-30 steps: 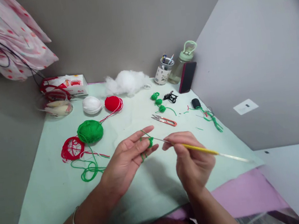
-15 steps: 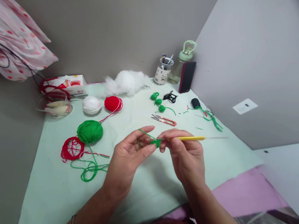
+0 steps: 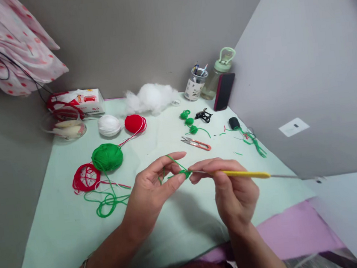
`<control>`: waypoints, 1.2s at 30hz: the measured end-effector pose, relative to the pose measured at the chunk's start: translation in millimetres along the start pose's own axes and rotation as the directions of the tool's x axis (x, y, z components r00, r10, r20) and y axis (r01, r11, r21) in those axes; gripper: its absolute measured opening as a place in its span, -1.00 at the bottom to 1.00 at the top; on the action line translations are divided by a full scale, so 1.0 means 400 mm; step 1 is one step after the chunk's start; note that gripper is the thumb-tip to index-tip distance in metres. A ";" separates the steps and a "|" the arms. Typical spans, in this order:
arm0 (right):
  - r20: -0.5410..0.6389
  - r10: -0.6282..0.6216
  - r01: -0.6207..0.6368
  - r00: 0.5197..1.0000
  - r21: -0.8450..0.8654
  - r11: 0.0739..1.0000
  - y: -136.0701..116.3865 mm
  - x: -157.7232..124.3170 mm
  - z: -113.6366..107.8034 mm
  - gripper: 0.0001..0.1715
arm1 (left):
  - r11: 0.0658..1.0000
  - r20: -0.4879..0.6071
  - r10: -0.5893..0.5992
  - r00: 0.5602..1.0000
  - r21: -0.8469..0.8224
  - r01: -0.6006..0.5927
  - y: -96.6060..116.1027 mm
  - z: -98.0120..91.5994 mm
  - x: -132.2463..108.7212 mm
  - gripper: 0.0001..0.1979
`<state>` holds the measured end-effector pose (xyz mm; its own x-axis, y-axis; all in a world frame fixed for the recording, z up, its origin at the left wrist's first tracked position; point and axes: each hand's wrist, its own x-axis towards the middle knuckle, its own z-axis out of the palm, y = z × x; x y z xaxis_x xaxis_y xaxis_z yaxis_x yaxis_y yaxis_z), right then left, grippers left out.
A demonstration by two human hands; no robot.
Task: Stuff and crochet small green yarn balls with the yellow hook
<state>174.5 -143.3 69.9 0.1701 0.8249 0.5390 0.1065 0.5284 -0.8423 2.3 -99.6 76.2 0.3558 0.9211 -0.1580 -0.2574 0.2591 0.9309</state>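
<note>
My left hand (image 3: 155, 186) pinches a small green crocheted piece (image 3: 185, 174) between thumb and fingers, with green yarn looped over its raised index finger. My right hand (image 3: 236, 187) grips a crochet hook (image 3: 247, 173) by its yellow handle. The hook's thin metal tip meets the green piece, while its other metal end points right. Left of my hands lie a green yarn ball (image 3: 107, 157) and loose green strands (image 3: 107, 204). Small thread snips (image 3: 196, 143) with orange handles rest just beyond my fingers.
White stuffing (image 3: 153, 98), white yarn (image 3: 109, 125) and red yarn (image 3: 135, 124) sit toward the back. Green crocheted balls (image 3: 189, 121) lie near a black clip (image 3: 204, 115). A pen jar (image 3: 196, 84), bottle (image 3: 214, 80) and phone (image 3: 224, 91) stand at the back right.
My right hand has moved to the right, drawing the hook back so its tip is at the green piece's right edge. My left hand has barely moved.
</note>
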 end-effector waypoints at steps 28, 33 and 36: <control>-0.037 -0.018 0.014 0.999 -0.113 0.994 0.015 0.003 0.036 -0.73 | 0.997 -0.030 -0.041 0.999 -0.068 0.039 -0.007 0.019 -0.001 -0.67; 0.005 -0.110 0.108 0.994 -0.251 0.962 0.012 -0.010 0.033 -0.60 | 0.954 -0.006 -0.144 0.989 -0.268 0.138 -0.011 0.027 0.007 -0.53; -0.023 -0.031 0.028 0.999 -0.140 0.990 0.021 -0.007 0.026 -0.69 | 0.946 -0.001 -0.152 0.988 -0.290 0.145 -0.009 0.029 0.010 -0.57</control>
<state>164.8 -139.2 61.5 0.1894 0.8032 0.5649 0.2474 0.5177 -0.8190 14.9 -100.2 76.0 0.3897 0.8712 -0.2984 -0.4520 0.4633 0.7623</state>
